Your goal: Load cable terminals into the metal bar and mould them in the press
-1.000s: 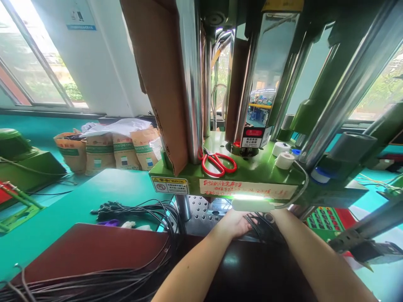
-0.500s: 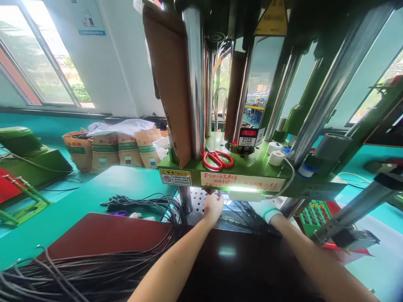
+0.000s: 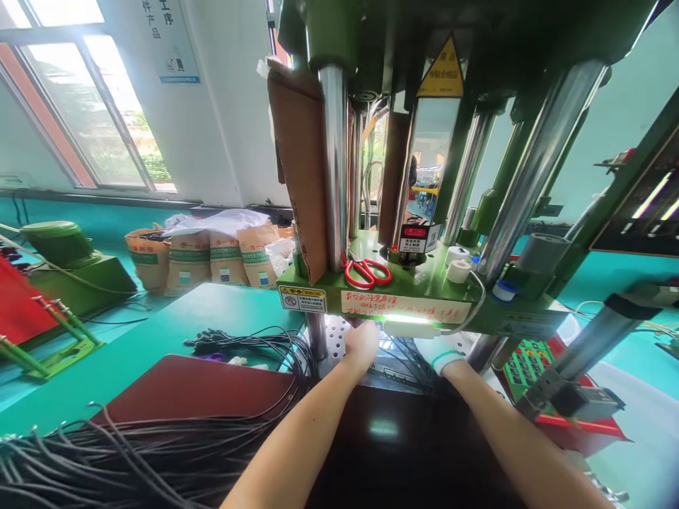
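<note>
My bare left hand (image 3: 363,343) reaches under the front beam of a green press (image 3: 323,288); its fingers are hidden behind the beam. My right hand (image 3: 438,351), in a white glove with a green cuff band, is under the same beam near a lit white lamp (image 3: 412,328). The lamp and beam cover its fingers. Between my hands lie several black cables (image 3: 409,357) over a metal mould plate (image 3: 395,377). What either hand holds does not show.
Red-handled scissors (image 3: 367,272) and white tape rolls (image 3: 457,270) lie on the press ledge. Black cables (image 3: 175,452) spread over a dark red board (image 3: 196,385) at left, with another cable bundle (image 3: 233,341) behind. At right is a green control panel (image 3: 535,367). Sacks (image 3: 228,258) stand behind.
The camera view has tilted up and turned slightly left. My left hand has gone further up behind the beam, hiding its fingertips. My right hand has shifted slightly left beneath the lamp.
</note>
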### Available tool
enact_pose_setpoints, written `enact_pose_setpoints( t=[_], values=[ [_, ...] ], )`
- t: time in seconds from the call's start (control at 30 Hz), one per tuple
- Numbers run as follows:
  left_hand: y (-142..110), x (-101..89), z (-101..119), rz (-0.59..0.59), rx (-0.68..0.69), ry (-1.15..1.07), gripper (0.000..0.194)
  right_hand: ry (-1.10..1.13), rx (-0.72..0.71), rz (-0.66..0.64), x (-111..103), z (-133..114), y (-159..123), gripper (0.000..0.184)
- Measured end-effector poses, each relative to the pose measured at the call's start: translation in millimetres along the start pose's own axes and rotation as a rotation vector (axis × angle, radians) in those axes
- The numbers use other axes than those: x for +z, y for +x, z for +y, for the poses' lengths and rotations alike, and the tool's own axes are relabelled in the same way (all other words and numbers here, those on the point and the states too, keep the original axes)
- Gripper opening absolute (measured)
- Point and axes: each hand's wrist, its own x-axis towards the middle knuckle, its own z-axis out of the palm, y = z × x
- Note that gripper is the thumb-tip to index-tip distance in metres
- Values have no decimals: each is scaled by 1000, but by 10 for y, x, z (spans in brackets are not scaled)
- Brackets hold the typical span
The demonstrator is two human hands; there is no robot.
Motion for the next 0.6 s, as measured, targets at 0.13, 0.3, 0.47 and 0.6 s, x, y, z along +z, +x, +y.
enact_pose_setpoints(
  t=[0.13,0.3,0.47,0.6],
  values=[
    [-44,81,111,39,124,151,21,-18,-25,3,28,-65,31,32],
    [-16,178,57,40,176,283,25,-49,-62,-15,76,-135,86,28],
    [13,172,-3,42,185,346,29,-74,-85,-17,115,-159,127,28],
    [-16,128,18,33,170,358,30,-90,-83,-12,168,-116,155,28]
  ],
)
